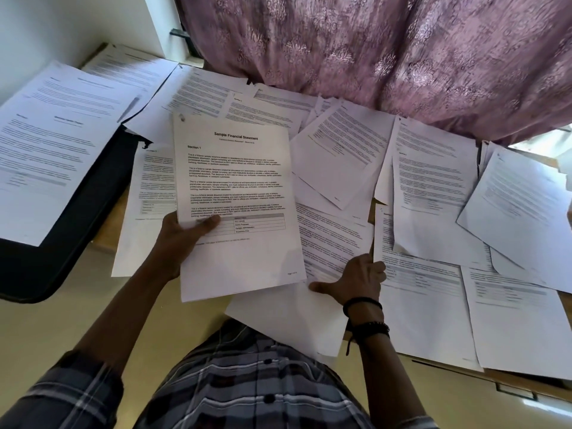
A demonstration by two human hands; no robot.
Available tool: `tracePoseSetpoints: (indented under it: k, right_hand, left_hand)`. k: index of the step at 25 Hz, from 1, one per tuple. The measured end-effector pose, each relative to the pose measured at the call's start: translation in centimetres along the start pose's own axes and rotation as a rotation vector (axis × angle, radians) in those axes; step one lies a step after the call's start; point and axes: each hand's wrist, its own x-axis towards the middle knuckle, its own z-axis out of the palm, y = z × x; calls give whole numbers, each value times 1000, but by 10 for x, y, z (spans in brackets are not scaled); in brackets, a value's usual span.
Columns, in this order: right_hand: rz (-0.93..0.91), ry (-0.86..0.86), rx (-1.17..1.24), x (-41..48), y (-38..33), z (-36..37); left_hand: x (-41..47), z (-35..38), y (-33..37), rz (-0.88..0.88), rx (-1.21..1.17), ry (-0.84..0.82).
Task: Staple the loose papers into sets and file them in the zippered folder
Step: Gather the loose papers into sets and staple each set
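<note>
My left hand (182, 239) grips a set of papers headed "Sample Financial Statement" (238, 193) by its left edge, thumb on the front, and holds it raised over the table. A staple shows at the set's top left corner. My right hand (356, 281) rests on the loose papers (334, 239) spread over the table, fingers on a sheet's edge and thumb stretched left. The black zippered folder (89, 193) lies open at the left with printed sheets (52, 140) on it. No stapler is in view.
Several more loose sheets (433, 181) cover the wooden table (526, 382) to the right and back. A purple patterned curtain (371, 51) hangs behind the table. The floor (77, 320) shows below the table's near edge.
</note>
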Motion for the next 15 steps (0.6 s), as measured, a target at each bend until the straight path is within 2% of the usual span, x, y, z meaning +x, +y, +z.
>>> tracePoseSetpoints:
  k: [3, 6, 11, 15]
  right_hand:
    - [14, -22, -16, 3, 0, 2]
    - [21, -71, 169, 1, 2, -4]
    - [6, -32, 471, -6, 15, -2]
    - [65, -61, 525, 1, 36, -1]
  left_hand:
    - [-2, 1, -3, -2, 2, -8]
    - [-2, 3, -4, -4, 4, -24]
    - [-2, 5, -1, 5, 10, -33]
    - [-1, 6, 1, -1, -6, -50]
